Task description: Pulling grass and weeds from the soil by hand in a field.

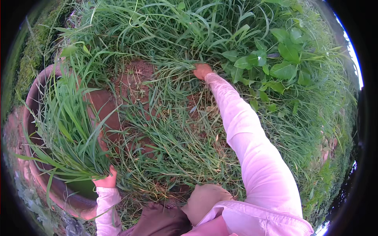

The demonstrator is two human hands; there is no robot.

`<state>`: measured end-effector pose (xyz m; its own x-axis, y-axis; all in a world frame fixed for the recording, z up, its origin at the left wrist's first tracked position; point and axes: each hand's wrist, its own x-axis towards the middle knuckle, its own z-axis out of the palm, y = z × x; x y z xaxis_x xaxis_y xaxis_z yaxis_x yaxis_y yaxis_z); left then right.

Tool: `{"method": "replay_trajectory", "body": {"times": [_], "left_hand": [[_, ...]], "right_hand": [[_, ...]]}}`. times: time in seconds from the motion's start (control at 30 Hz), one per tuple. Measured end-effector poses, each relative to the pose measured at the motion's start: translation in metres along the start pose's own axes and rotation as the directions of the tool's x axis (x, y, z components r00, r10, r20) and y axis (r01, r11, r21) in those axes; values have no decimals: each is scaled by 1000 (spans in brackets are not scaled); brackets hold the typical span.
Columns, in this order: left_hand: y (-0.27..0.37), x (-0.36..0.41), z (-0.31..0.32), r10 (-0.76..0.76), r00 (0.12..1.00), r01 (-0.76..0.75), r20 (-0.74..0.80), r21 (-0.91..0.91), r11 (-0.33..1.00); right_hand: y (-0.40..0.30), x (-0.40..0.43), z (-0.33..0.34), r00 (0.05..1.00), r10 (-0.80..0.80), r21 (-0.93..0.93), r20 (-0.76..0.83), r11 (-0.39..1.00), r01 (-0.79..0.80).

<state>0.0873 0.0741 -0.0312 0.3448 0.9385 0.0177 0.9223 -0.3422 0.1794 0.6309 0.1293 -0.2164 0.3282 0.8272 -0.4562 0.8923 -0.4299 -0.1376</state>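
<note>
My left hand grips a thick bundle of long green grass by its lower end. The blades fan up and left across a round, brown-rimmed basin, hiding much of its inside. Out ahead, at the foot of the tall standing grass, my right hand is closed around a tuft of grass. Its blades stretch leftward, low over the ground. The right fingertips are hidden, and no tool can be seen in either hand.
Loose grass covers the ground between my arms, with bare reddish soil showing through. A broad-leaved plant grows right of my right hand. A flat brown surface borders the basin's right side. My bent knee is below.
</note>
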Motion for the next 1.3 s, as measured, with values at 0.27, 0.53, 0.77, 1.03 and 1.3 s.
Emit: {"method": "replay_trajectory", "body": {"times": [0.27, 0.53, 0.77, 1.03, 1.3], "left_hand": [[14, 7, 4, -10, 1000, 9, -9, -135, 991], [10, 6, -5, -174, 984, 178, 47, -410, 895], [7, -9, -12, -281, 954, 259, -107, -184, 948], [59, -84, -22, -55, 998, 46, -13, -383, 923], [29, -129, 63, -292, 907, 416, 302, -547, 726]], "right_hand": [[-9, -82, 131, 915, 363, 593, 176, 703, -393], [36, -368, 171, 816, 117, 358, 567, 856, -372], [14, -327, 62, 920, 59, 585, 387, 755, -295], [-88, -251, 79, 930, -227, 746, 290, 662, -71], [-136, -270, 97, 981, -45, 648, 187, 757, -89]]}}
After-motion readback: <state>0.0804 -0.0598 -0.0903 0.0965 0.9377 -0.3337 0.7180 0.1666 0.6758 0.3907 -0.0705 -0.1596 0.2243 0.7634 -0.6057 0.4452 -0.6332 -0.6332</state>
